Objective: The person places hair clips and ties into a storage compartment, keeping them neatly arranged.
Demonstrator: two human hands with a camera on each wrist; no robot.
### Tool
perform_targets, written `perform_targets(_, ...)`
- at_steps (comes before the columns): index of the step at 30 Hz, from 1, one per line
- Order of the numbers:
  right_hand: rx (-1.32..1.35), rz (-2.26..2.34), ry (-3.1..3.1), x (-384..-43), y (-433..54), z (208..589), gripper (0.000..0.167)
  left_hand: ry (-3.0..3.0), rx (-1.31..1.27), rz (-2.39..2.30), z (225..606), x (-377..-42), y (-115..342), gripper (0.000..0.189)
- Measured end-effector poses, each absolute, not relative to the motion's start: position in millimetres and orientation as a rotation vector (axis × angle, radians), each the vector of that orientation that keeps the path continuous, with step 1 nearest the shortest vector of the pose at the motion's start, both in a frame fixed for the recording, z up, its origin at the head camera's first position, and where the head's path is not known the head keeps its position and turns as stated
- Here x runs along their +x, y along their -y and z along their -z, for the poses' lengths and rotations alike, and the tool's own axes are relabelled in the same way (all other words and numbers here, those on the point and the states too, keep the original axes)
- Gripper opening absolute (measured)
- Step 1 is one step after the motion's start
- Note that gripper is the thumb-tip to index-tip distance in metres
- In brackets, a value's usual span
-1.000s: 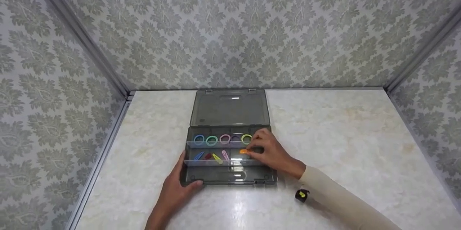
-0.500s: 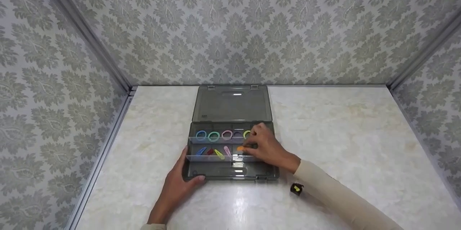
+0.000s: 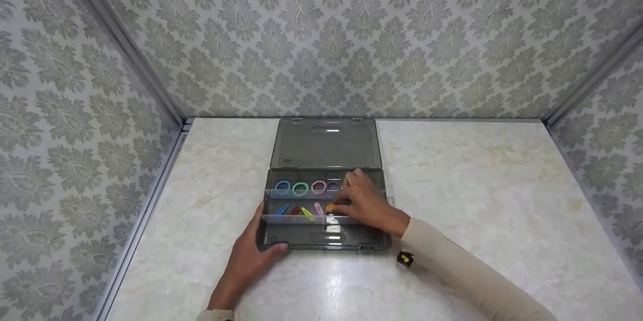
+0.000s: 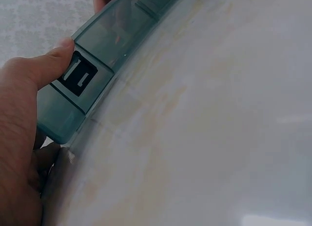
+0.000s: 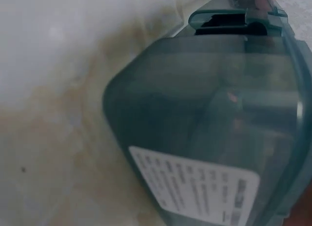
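A smoky-grey divided storage box (image 3: 301, 235) lies on the table with its lid folded back. My left hand (image 3: 246, 258) grips its front left corner, thumb on the front wall and fingers along the left side. Between thumb and fingertips, my right hand (image 3: 369, 203) pinches an orange hair clip (image 3: 329, 207) over the middle row, right of the pink hair clip (image 3: 319, 209). Blue (image 3: 283, 209), red and yellow hair clips (image 3: 307, 214) lie farther left in that row. The back row holds several hair ties, among them a green hair tie (image 3: 300, 189); the right hand covers its right part.
The open lid (image 3: 326, 147) reaches to the patterned back wall (image 3: 331, 60). A small black item with a yellow mark (image 3: 405, 258) is beside the right sleeve. Marble-look table surface (image 3: 477, 170) extends on both sides of the box.
My right hand has moved left with the orange hair clip, toward the pink one, and now covers the yellow hair tie. The left hand keeps its grip on the corner. The head view has shifted slightly.
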State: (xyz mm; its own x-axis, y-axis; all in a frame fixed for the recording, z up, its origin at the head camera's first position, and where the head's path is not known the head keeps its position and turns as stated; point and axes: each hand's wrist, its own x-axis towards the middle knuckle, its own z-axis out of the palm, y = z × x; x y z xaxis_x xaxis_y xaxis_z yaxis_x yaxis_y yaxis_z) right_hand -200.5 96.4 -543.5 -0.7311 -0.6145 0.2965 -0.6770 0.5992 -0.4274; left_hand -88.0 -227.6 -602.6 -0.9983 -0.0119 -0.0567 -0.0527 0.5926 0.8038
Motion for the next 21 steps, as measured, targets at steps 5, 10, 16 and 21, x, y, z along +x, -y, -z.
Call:
perform_targets(5, 1.112, -0.788, 2.699, -201.7, -99.0, 543.2, 0.016, -2.767, -0.04, -1.409, 602.8, -88.0, 225.9, 0.126)
perform_targets(10, 1.112, -0.866, 2.648, -204.8, -112.3, 541.8, 0.015, -2.763, 0.01, -1.438, 604.3, -92.7, 223.9, 0.124)
perform_targets(16, 1.043, -0.977, 2.581, -204.0, -139.4, 540.2, 0.011, -2.764, 0.159, -1.533, 603.5, -94.3, 228.3, 0.106)
perform_targets(21, 0.93, -1.043, 2.572, -204.3, -167.0, 536.4, 0.008, -2.778, 0.135, -1.583, 593.3, -95.5, 235.0, 0.096)
